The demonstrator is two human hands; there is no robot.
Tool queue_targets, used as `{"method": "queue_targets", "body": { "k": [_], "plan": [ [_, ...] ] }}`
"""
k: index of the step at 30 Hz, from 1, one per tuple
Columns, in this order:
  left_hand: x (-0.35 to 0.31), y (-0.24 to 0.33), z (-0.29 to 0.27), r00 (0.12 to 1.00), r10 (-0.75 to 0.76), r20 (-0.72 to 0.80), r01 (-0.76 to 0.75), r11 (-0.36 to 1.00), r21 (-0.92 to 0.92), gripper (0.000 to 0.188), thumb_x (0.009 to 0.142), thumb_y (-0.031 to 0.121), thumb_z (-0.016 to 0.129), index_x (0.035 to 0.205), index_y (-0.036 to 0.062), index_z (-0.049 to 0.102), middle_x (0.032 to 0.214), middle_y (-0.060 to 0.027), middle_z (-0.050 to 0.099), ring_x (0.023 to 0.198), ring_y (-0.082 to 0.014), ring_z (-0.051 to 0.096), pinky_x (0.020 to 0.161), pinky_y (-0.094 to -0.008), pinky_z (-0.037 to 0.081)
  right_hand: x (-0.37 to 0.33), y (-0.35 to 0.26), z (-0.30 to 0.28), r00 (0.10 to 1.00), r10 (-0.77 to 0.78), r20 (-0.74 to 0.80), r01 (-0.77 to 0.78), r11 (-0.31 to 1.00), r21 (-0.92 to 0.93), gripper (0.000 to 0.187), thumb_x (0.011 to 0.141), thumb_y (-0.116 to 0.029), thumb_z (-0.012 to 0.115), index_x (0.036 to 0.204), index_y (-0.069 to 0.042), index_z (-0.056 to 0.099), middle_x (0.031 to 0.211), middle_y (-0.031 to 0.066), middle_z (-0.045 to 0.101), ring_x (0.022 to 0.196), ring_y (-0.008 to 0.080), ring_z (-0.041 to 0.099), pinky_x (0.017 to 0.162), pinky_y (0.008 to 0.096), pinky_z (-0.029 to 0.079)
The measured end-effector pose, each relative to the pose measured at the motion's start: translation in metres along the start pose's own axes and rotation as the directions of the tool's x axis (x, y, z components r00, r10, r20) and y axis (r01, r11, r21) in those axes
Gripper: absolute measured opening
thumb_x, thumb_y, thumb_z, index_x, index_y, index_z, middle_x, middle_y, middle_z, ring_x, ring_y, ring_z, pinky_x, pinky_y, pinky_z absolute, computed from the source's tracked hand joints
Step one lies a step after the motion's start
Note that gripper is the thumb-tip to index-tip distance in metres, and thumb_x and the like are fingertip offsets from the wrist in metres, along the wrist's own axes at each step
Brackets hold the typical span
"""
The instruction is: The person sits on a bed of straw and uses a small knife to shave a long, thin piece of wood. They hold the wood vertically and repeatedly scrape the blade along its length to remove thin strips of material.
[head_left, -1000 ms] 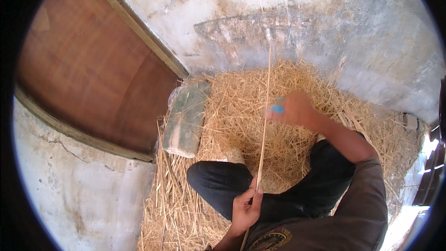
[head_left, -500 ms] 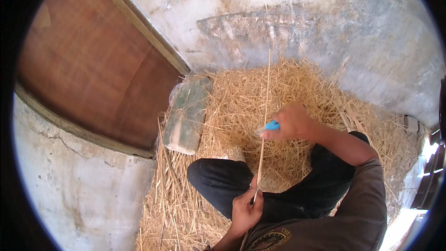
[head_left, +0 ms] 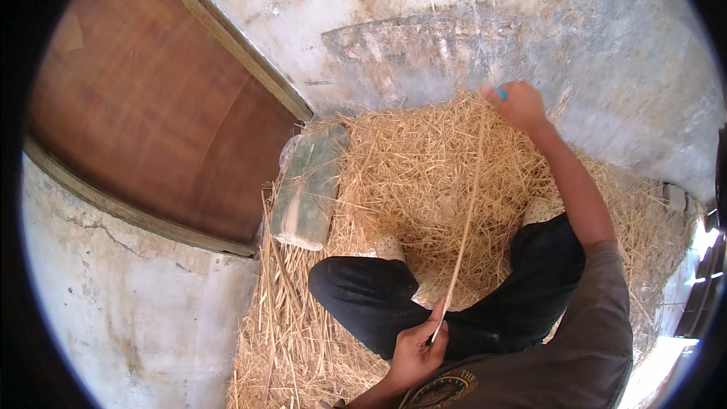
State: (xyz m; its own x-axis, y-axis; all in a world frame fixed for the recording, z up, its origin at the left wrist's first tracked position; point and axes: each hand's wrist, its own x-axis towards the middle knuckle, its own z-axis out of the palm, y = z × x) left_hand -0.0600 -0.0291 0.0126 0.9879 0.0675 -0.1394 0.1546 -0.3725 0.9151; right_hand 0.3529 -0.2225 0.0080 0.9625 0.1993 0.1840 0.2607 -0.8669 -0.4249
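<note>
My left hand (head_left: pixel 418 352) is closed around the lower end of a long, thin bamboo strip (head_left: pixel 467 227), close to my lap. The strip slants up and away over the shavings. Out at its far end, near the wall, my right hand (head_left: pixel 522 110) is closed on a blue-handled knife (head_left: pixel 501 94). Only a bit of the blue handle shows; the blade is blurred and mostly hidden. Whether the blade touches the strip's tip I cannot tell. Pale curled shavings (head_left: pixel 401 151) lie heaped beneath the strip, between and beyond my bent legs.
A worn greenish slab (head_left: pixel 309 185) lies at the left by a brown door panel (head_left: pixel 151 106) with a wooden frame. Loose strips (head_left: pixel 284 295) are piled below it. A stained plaster wall (head_left: pixel 424 0) bounds the far side. A grey block (head_left: pixel 674 197) sits at the right.
My right hand with the knife has moved away from me along the strip to its far end. The strip's far end has swung right, and my left hand has shifted slightly right.
</note>
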Motion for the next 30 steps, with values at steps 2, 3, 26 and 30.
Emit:
{"method": "queue_targets", "body": {
  "k": [2,3,26,30],
  "plan": [
    [-0.003,0.002,-0.003,0.999,-0.009,0.052,0.01,1.0,-0.015,0.042,0.089,0.0,0.057,0.131,-0.0022,0.051,0.078,-0.0084,0.06,0.07,-0.0029,0.052,0.065,-0.0198,0.044,0.018,0.037,-0.005,0.969,0.19,-0.155,-0.177,0.98,0.094,0.079,0.087,-0.075,0.033,0.057,-0.005,0.054,0.049,0.0046,0.046,0.049,0.0174,0.048,0.052,0.0355,0.045],
    [-0.008,-0.005,0.0,0.997,0.024,0.072,-0.02,0.998,-0.052,0.042,0.089,0.0,0.057,0.13,-0.0022,0.051,0.087,-0.0088,0.065,0.074,-0.0024,0.054,0.067,-0.0199,0.045,0.021,0.054,-0.008,0.96,0.246,-0.13,-0.233,0.966,0.11,0.08,0.088,-0.074,0.032,0.056,-0.005,0.053,0.049,0.0045,0.045,0.049,0.0172,0.048,0.052,0.036,0.045],
    [0.039,-0.019,-0.015,0.978,0.08,-0.192,-0.121,0.969,-0.215,0.042,0.09,-0.004,0.055,0.131,0.0033,0.054,0.063,0.009,0.049,0.049,0.0018,0.036,0.042,-0.0165,0.028,-0.129,-0.096,0.018,0.805,-0.557,0.206,0.564,0.826,0.03,0.09,0.074,-0.087,0.033,0.057,-0.004,0.063,0.045,0.0107,0.052,0.043,0.0273,0.057,0.041,0.0375,0.043],
    [0.035,-0.006,-0.015,0.986,-0.064,-0.155,0.013,0.951,-0.31,0.042,0.091,-0.003,0.055,0.132,0.003,0.053,0.066,0.0103,0.048,0.053,0.002,0.036,0.046,-0.0165,0.029,-0.112,-0.082,0.019,0.849,-0.492,0.192,0.489,0.87,0.064,0.082,0.074,-0.085,0.041,0.053,-0.008,0.059,0.044,0.0091,0.05,0.041,0.0264,0.054,0.04,0.0373,0.04]
  ]
}}
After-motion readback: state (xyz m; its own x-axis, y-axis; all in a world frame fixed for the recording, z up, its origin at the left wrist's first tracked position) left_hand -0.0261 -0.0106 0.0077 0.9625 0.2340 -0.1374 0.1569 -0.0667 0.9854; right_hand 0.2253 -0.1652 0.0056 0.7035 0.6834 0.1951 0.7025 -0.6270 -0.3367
